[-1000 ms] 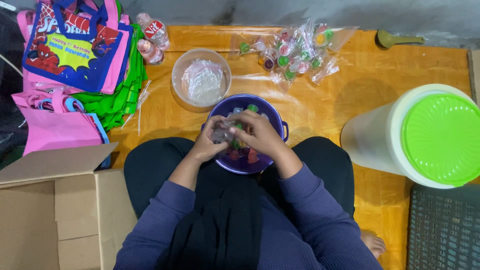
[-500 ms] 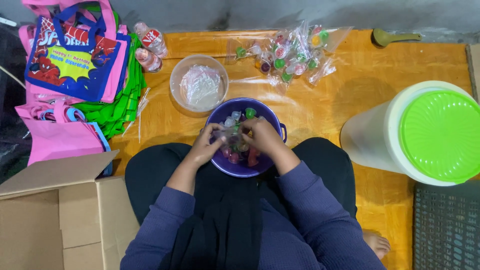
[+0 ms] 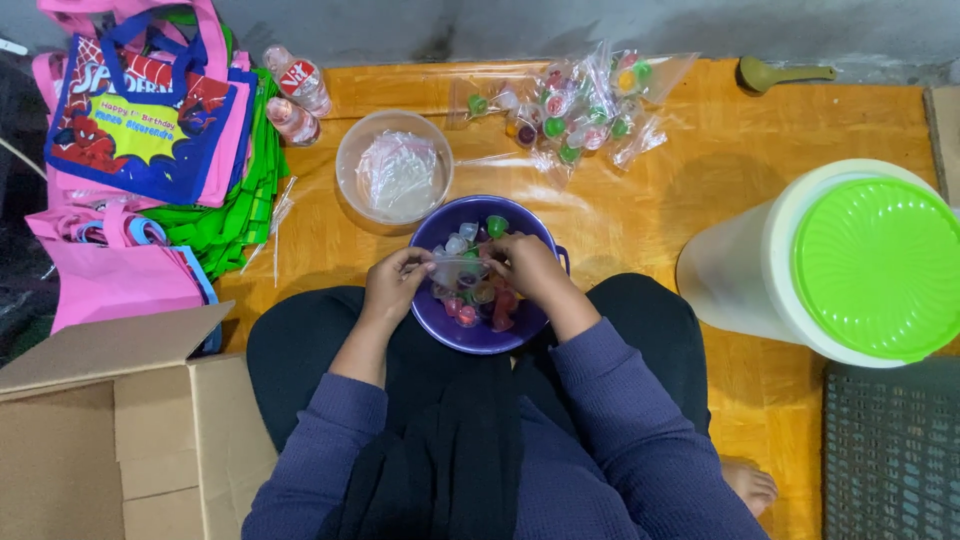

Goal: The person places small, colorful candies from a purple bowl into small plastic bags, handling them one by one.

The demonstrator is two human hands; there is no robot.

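Both hands — left hand [image 3: 395, 285] and right hand [image 3: 525, 268] — pinch a small clear plastic bag [image 3: 458, 268] over the purple bowl [image 3: 440, 225] of jelly cups [image 3: 480, 292] on the lap. The flimsy bag could slip shut or tip — likely scattering cups onto the orange mat [image 3: 650, 215].

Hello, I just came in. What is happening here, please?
A person sits on an orange mat with a purple bowl of small coloured jelly cups at their lap. Both hands are over the bowl: the left hand and right hand hold a small clear plastic bag between them. Beside the bowl stands a clear bowl with more plastic bags. Filled packets lie further away, party bags are stacked at the left, and a green-lidded tub stands at the right.
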